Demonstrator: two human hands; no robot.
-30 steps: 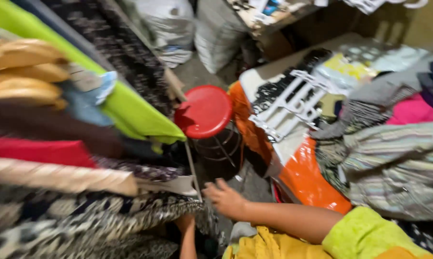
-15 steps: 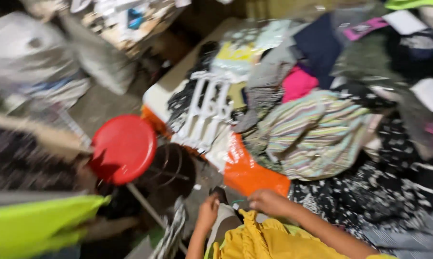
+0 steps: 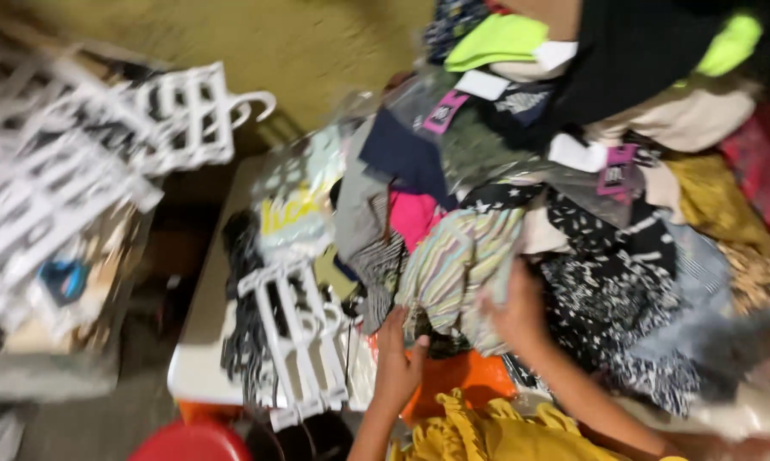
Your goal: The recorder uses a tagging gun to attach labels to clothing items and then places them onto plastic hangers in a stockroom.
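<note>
That striped cloth [image 3: 457, 273] looks light and floppy, so with your left hand [image 3: 399, 363] and right hand [image 3: 514, 309] both gripping it, bunch the lower edge.

Clothes pile [image 3: 572, 222] and white hangers [image 3: 295, 341] crowding table [image 3: 199, 358]
</note>
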